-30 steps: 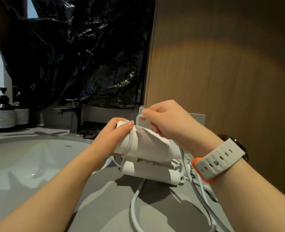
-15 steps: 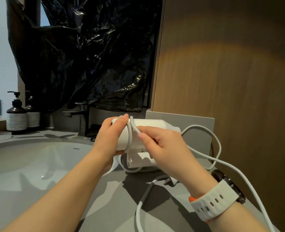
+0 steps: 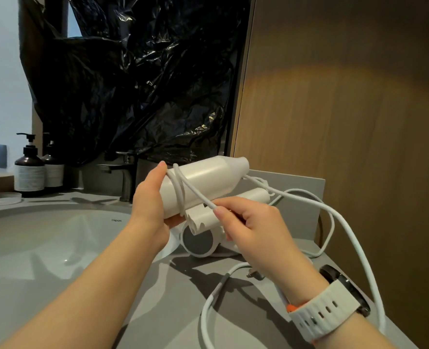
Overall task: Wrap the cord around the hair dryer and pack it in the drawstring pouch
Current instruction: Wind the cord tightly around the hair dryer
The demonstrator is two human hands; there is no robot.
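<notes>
Between the two grips, held clear above the table [image 3: 173, 303] — item one: hair dryer [image 3: 208, 180], white, barrel lying crosswise with the nozzle away from the left grip [image 3: 150, 205] and the handle folded beneath. The left grip is closed round the barrel's rear end, one fingertip on top where the turns begin.

Item two: cord [image 3: 195, 192], white. We count two turns round the barrel, just beside the left grip. The right grip [image 3: 251, 227] pinches the running strand just under the barrel, in front of the folded handle. Beyond the right grip the rest of the cord hangs in wide slack loops down to the table; the plug [image 3: 255, 274] lies below that grip's wrist.

Beyond the left grip: sink basin [image 3: 44, 248], faucet [image 3: 126, 177], pump bottles [image 3: 29, 172]. Pouch: none that we can make out.

Hazards, in our judgement: the turns sit loose and could slide off the smooth barrel if the left fingertip lifts; the long slack may snag or drag the plug across the table; uneven tension would leave a bulky bundle — awkward for a pouch mouth.
</notes>
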